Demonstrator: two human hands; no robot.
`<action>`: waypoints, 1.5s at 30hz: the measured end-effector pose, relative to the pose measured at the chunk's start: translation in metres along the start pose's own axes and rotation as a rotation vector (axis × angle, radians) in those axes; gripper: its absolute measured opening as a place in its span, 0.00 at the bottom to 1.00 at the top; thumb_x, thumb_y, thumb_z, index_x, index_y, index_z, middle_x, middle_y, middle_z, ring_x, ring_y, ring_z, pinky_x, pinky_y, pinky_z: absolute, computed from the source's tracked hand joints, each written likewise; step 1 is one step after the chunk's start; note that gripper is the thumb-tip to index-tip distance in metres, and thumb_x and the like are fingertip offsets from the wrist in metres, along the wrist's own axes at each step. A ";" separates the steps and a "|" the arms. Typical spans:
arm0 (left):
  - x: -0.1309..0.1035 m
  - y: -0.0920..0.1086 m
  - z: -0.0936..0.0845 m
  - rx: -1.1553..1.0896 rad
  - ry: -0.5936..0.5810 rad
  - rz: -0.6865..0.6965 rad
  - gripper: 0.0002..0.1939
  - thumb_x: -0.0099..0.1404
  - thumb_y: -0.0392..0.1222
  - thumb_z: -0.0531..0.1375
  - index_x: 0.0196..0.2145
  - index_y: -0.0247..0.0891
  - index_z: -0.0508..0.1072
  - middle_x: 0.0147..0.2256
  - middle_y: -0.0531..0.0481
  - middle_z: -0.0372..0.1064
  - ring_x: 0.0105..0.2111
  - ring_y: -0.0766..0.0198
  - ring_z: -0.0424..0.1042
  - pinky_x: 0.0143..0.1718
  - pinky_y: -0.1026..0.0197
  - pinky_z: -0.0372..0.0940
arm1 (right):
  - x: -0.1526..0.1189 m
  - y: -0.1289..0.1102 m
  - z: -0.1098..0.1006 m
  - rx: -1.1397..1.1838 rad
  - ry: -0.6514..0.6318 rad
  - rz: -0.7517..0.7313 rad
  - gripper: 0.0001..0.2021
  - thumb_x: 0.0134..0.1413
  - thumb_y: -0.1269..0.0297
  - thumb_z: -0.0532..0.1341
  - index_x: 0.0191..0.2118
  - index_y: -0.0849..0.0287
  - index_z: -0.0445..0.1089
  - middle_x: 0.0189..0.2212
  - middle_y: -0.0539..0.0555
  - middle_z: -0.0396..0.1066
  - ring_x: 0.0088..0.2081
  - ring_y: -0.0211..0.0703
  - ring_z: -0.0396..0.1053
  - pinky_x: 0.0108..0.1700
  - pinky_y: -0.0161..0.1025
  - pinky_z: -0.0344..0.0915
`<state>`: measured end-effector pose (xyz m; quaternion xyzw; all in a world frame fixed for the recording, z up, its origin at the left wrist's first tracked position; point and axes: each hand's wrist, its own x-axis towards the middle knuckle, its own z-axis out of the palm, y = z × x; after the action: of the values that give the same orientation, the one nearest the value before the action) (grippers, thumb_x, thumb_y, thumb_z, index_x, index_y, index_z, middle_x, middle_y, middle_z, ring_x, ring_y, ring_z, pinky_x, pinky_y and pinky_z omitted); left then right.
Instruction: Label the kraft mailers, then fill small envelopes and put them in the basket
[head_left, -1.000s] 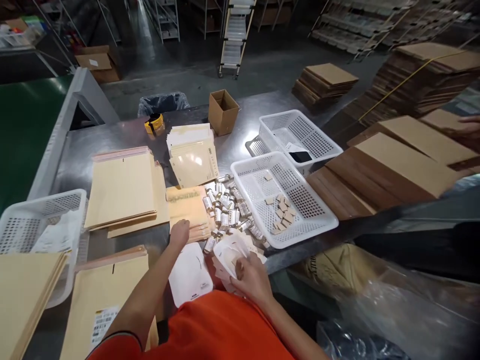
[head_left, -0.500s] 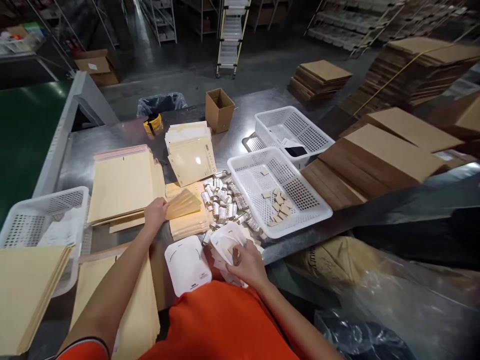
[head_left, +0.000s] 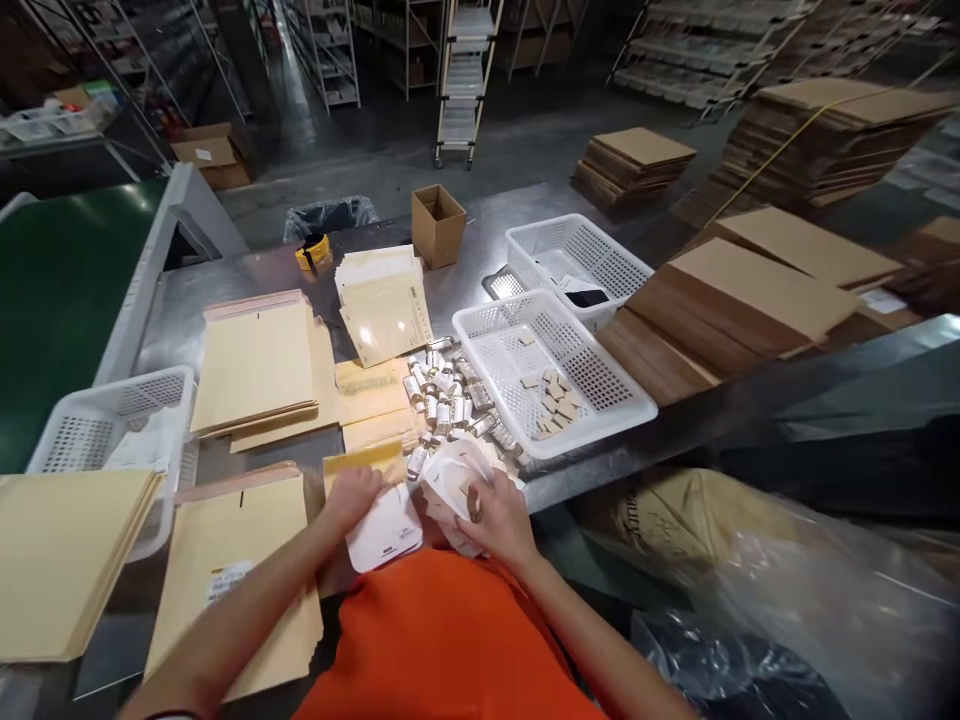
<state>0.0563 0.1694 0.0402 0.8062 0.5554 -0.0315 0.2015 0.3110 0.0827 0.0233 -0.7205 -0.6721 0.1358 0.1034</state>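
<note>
My left hand (head_left: 355,498) is closed on a small yellow envelope (head_left: 379,460), over the upper left part of a white rounded packet (head_left: 386,535). Another white packet (head_left: 450,480) is gripped by my right hand (head_left: 496,515), above a pile of similar pieces near the table's front edge. Small labelled bottles (head_left: 446,390) lie heaped between the yellow envelope stack (head_left: 371,395) and a white basket (head_left: 484,340) holding small tan pieces (head_left: 556,400). My right fingertips are partly hidden behind the packet.
Large padded envelopes (head_left: 255,365) lie in stacks on the left, beside a white basket (head_left: 75,400) with papers. Farther back are an open carton (head_left: 439,235), a yellow tape roll (head_left: 313,253) and a second basket (head_left: 525,240) holding a dark phone-like object. Flat cardboard (head_left: 757,290) leans at right.
My left hand has brought the yellow envelope from its stack down toward me, over the white packet. My right hand has stayed in nearly the same place with its packet. The view has shifted slightly.
</note>
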 end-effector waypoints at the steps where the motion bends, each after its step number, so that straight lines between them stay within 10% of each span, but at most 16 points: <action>1: -0.004 0.007 0.023 -0.014 -0.013 -0.033 0.07 0.64 0.33 0.56 0.29 0.37 0.70 0.30 0.42 0.69 0.34 0.52 0.73 0.36 0.54 0.64 | -0.002 -0.001 0.001 0.001 -0.007 -0.007 0.17 0.45 0.52 0.68 0.37 0.57 0.72 0.41 0.58 0.63 0.43 0.53 0.62 0.45 0.44 0.61; 5: -0.024 0.023 0.078 -0.093 0.020 -0.150 0.14 0.63 0.26 0.49 0.34 0.38 0.72 0.35 0.40 0.70 0.38 0.51 0.73 0.35 0.55 0.65 | -0.006 -0.009 0.004 0.058 -0.041 0.000 0.18 0.45 0.52 0.68 0.38 0.58 0.72 0.40 0.58 0.62 0.43 0.53 0.63 0.45 0.45 0.62; 8: -0.031 0.017 0.074 -0.158 0.080 -0.202 0.12 0.64 0.28 0.51 0.29 0.40 0.70 0.32 0.45 0.69 0.36 0.54 0.73 0.34 0.57 0.64 | -0.003 -0.010 0.002 0.179 -0.067 0.044 0.16 0.44 0.55 0.69 0.37 0.59 0.73 0.39 0.57 0.60 0.42 0.53 0.64 0.44 0.44 0.64; 16: -0.033 -0.089 -0.076 0.014 0.502 -0.478 0.22 0.70 0.54 0.49 0.20 0.43 0.54 0.24 0.50 0.56 0.32 0.56 0.64 0.36 0.56 0.59 | 0.034 0.047 -0.053 0.315 0.206 0.337 0.19 0.45 0.52 0.68 0.41 0.59 0.74 0.41 0.55 0.55 0.42 0.48 0.64 0.47 0.46 0.65; 19: -0.032 -0.097 -0.101 0.134 0.534 -0.390 0.28 0.64 0.64 0.54 0.17 0.43 0.52 0.20 0.52 0.52 0.29 0.57 0.63 0.36 0.56 0.59 | 0.033 0.062 -0.068 0.291 0.251 0.385 0.21 0.44 0.51 0.69 0.41 0.60 0.74 0.44 0.58 0.56 0.43 0.49 0.64 0.48 0.47 0.65; 23: -0.019 -0.047 -0.039 0.042 0.095 -0.156 0.20 0.68 0.53 0.55 0.22 0.41 0.64 0.25 0.46 0.63 0.36 0.50 0.70 0.40 0.52 0.61 | 0.016 0.042 -0.058 0.176 0.206 0.266 0.17 0.43 0.58 0.71 0.40 0.58 0.74 0.44 0.62 0.61 0.45 0.56 0.64 0.49 0.49 0.64; 27: -0.022 0.002 0.056 -0.009 -0.055 -0.119 0.09 0.65 0.30 0.52 0.33 0.37 0.71 0.34 0.42 0.70 0.33 0.54 0.72 0.34 0.56 0.63 | -0.005 -0.001 -0.026 0.087 -0.065 -0.032 0.16 0.42 0.58 0.72 0.38 0.57 0.74 0.42 0.60 0.66 0.44 0.54 0.65 0.47 0.46 0.63; 30: -0.039 0.006 0.094 -0.058 -0.098 -0.126 0.09 0.65 0.31 0.51 0.36 0.37 0.70 0.39 0.40 0.70 0.39 0.52 0.71 0.37 0.56 0.64 | -0.015 -0.028 -0.003 0.088 -0.322 -0.182 0.14 0.45 0.55 0.70 0.36 0.57 0.75 0.46 0.59 0.68 0.42 0.51 0.66 0.45 0.44 0.63; 38: -0.032 -0.035 0.103 -0.335 -0.140 -0.100 0.11 0.68 0.37 0.48 0.29 0.40 0.67 0.31 0.50 0.70 0.34 0.61 0.71 0.38 0.60 0.64 | -0.009 -0.058 0.019 -0.060 -0.584 -0.294 0.09 0.62 0.63 0.58 0.44 0.56 0.73 0.45 0.56 0.73 0.42 0.47 0.71 0.39 0.38 0.62; 45: -0.028 -0.026 0.092 -0.448 -0.047 -0.194 0.11 0.66 0.39 0.49 0.28 0.40 0.67 0.21 0.56 0.65 0.23 0.64 0.69 0.27 0.64 0.60 | 0.008 -0.054 0.034 -0.126 -0.632 -0.305 0.11 0.62 0.65 0.55 0.46 0.58 0.72 0.43 0.58 0.75 0.41 0.50 0.75 0.36 0.38 0.63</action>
<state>0.0381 0.1196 -0.0439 0.6833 0.6185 0.0546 0.3842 0.2489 0.0933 0.0089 -0.5391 -0.7779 0.2931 -0.1352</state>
